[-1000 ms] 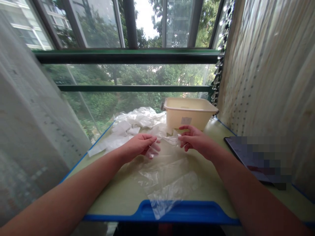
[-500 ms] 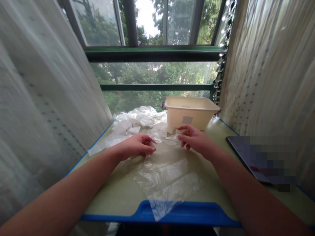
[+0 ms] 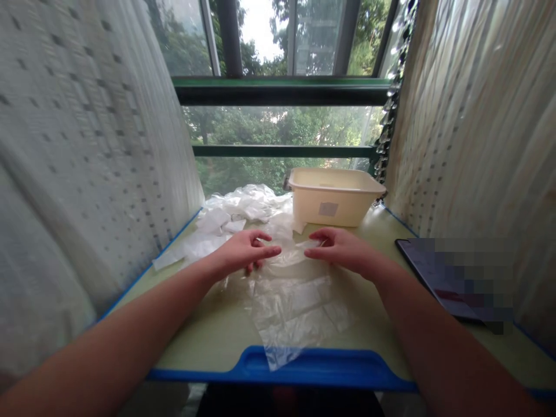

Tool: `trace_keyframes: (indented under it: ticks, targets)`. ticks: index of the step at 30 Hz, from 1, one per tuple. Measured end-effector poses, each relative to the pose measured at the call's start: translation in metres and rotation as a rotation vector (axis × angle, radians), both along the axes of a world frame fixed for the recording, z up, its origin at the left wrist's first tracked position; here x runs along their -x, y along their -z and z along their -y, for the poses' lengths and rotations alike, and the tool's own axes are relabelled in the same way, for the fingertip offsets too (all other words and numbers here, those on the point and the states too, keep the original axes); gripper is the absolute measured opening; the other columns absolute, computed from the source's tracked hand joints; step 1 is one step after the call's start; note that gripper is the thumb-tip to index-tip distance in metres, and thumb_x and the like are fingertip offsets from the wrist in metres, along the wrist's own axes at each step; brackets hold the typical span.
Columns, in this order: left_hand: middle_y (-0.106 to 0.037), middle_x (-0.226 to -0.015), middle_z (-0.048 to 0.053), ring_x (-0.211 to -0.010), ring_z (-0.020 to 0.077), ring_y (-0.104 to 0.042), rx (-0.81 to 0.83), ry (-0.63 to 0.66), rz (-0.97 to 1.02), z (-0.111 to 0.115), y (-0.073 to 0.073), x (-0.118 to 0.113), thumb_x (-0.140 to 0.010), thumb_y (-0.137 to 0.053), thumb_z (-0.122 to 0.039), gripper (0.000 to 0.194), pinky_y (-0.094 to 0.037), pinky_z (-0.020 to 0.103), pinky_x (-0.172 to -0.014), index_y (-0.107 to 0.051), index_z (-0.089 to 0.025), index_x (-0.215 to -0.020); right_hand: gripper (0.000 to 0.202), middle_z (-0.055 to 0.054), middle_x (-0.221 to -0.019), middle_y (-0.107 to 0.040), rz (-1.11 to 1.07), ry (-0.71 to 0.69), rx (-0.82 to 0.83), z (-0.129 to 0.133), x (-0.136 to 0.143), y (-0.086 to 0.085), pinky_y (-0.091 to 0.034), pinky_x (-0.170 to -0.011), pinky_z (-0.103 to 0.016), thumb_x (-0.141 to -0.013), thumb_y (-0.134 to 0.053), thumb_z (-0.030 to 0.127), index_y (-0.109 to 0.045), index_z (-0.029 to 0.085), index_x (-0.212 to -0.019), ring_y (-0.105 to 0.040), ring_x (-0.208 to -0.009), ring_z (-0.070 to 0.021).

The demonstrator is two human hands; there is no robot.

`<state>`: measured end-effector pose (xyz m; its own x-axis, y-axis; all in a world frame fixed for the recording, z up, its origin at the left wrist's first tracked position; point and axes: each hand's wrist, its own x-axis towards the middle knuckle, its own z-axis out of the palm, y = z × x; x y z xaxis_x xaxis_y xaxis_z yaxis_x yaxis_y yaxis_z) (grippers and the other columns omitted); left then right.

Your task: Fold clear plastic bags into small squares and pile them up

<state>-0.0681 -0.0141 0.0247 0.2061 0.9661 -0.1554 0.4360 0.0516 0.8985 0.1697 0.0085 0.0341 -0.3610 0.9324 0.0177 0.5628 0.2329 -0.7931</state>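
A thin clear plastic bag (image 3: 304, 310) lies spread on the table in front of me, its lower corner hanging over the blue front edge. At its far left side is my left hand (image 3: 247, 250), thumb and fingers apart, with no plastic visibly gripped. Opposite it, my right hand (image 3: 339, 250) has the bag's far edge running in between its thumb and curled fingers. Behind the hands, a heap of crumpled clear plastic bags (image 3: 247, 205) spreads toward the window.
A cream plastic bin (image 3: 334, 208) with a small label stands at the back right. On the right lies a dark tablet (image 3: 434, 284), its screen blurred out. The pale green table (image 3: 195, 347) has a blue rim, with curtains (image 3: 130, 145) on both sides.
My left thumb has moved right and away from the fingers. My right hand has shifted slightly left and lower. The bag's near corner has drawn back a little from the front edge.
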Motion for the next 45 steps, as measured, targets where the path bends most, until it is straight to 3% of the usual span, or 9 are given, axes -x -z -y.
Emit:
trace_keyframes:
  ticks: [6, 10, 16, 21, 30, 33, 38, 41, 45]
  targets:
    - [-0.061, -0.098, 0.008, -0.066, 0.0162, -0.056, -0.503, 0.139, -0.462, 0.009, 0.002, 0.001, -0.055, -0.068, -0.055, 0.07, -0.041, 0.026, -0.056, -0.051, -0.022, -0.115, 0.024, -0.004, -0.072, -0.061, 0.232, 0.046, -0.147, -0.005, -0.005, 0.007, -0.041, -0.055, -0.024, -0.065, -0.061, 0.029, -0.062, 0.015, -0.084, -0.055, -0.063, -0.015]
    - [-0.061, -0.092, 0.005, -0.067, 0.0135, -0.054, -0.711, 0.253, -0.665, 0.009, 0.007, 0.001, -0.077, -0.053, -0.038, 0.026, -0.038, 0.024, -0.06, -0.063, -0.022, -0.094, 0.013, -0.004, -0.075, -0.059, 0.367, 0.061, -0.311, -0.008, -0.009, 0.009, -0.039, -0.056, -0.023, -0.069, -0.055, 0.026, -0.062, 0.017, -0.075, -0.052, -0.062, -0.0133]
    - [-0.06, -0.066, 0.001, -0.06, 0.0119, -0.053, -0.715, 0.137, -0.582, 0.004, 0.009, 0.0, -0.081, -0.043, -0.025, 0.021, -0.037, 0.023, -0.057, -0.06, -0.016, -0.074, 0.024, -0.007, -0.088, -0.051, 0.359, 0.094, -0.416, -0.006, -0.016, 0.005, -0.04, -0.067, -0.026, -0.074, -0.052, 0.035, -0.067, 0.017, -0.075, -0.051, -0.069, -0.0143]
    - [-0.064, -0.067, 0.0, -0.051, 0.0102, -0.055, -0.539, 0.029, -0.371, 0.005, 0.008, -0.001, -0.08, -0.044, -0.028, 0.014, -0.041, 0.022, -0.053, -0.052, -0.017, -0.086, 0.025, -0.005, -0.085, -0.049, 0.181, 0.098, -0.559, -0.001, -0.014, -0.002, -0.038, -0.076, -0.026, -0.079, -0.045, 0.033, -0.06, 0.016, -0.067, -0.05, -0.081, -0.0157]
    - [-0.058, -0.05, -0.005, -0.042, 0.0097, -0.053, -0.465, 0.027, -0.426, 0.007, 0.005, -0.002, -0.077, -0.047, -0.031, 0.015, -0.04, 0.021, -0.049, -0.054, -0.018, -0.076, 0.018, 0.0, -0.063, -0.057, 0.192, 0.165, -0.472, -0.011, -0.011, 0.009, -0.035, -0.057, -0.023, -0.079, -0.045, 0.03, -0.052, 0.018, -0.068, -0.05, -0.059, -0.0124]
    - [-0.058, -0.054, -0.003, -0.047, 0.0116, -0.053, -0.555, -0.038, -0.547, 0.008, 0.003, -0.001, -0.077, -0.048, -0.037, 0.02, -0.04, 0.024, -0.052, -0.056, -0.018, -0.079, 0.016, -0.001, -0.068, -0.061, 0.132, 0.134, -0.459, -0.019, -0.008, 0.019, -0.038, -0.06, -0.023, -0.079, -0.047, 0.028, -0.058, 0.018, -0.083, -0.053, -0.061, -0.0124]
    - [-0.057, -0.082, 0.005, -0.072, 0.0162, -0.054, -0.997, -0.209, -0.645, 0.012, -0.002, -0.002, -0.078, -0.051, -0.031, 0.025, -0.044, 0.03, -0.067, -0.053, -0.015, -0.097, 0.035, -0.007, -0.088, -0.061, 0.133, 0.211, -0.544, -0.025, -0.002, 0.021, -0.043, -0.07, -0.028, -0.078, -0.047, 0.022, -0.054, 0.014, -0.111, -0.054, -0.065, -0.0138]
    - [-0.054, -0.094, 0.008, -0.089, 0.019, -0.051, -1.184, -0.09, -0.608, 0.015, -0.004, -0.003, -0.078, -0.053, -0.028, 0.025, -0.043, 0.033, -0.08, -0.055, -0.016, -0.1, 0.035, -0.011, -0.099, -0.056, 0.144, 0.24, -0.622, -0.02, 0.001, 0.015, -0.043, -0.076, -0.03, -0.075, -0.049, 0.018, -0.056, 0.013, -0.109, -0.055, -0.075, -0.016]
    - [-0.055, -0.103, 0.008, -0.096, 0.0202, -0.05, -1.107, 0.262, -0.619, 0.019, -0.002, -0.008, -0.079, -0.054, -0.033, 0.025, -0.042, 0.035, -0.085, -0.059, -0.02, -0.099, 0.025, -0.008, -0.091, -0.057, 0.173, 0.054, -0.613, -0.011, 0.003, 0.012, -0.044, -0.078, -0.03, -0.075, -0.051, 0.02, -0.064, 0.016, -0.095, -0.056, -0.079, -0.0169]
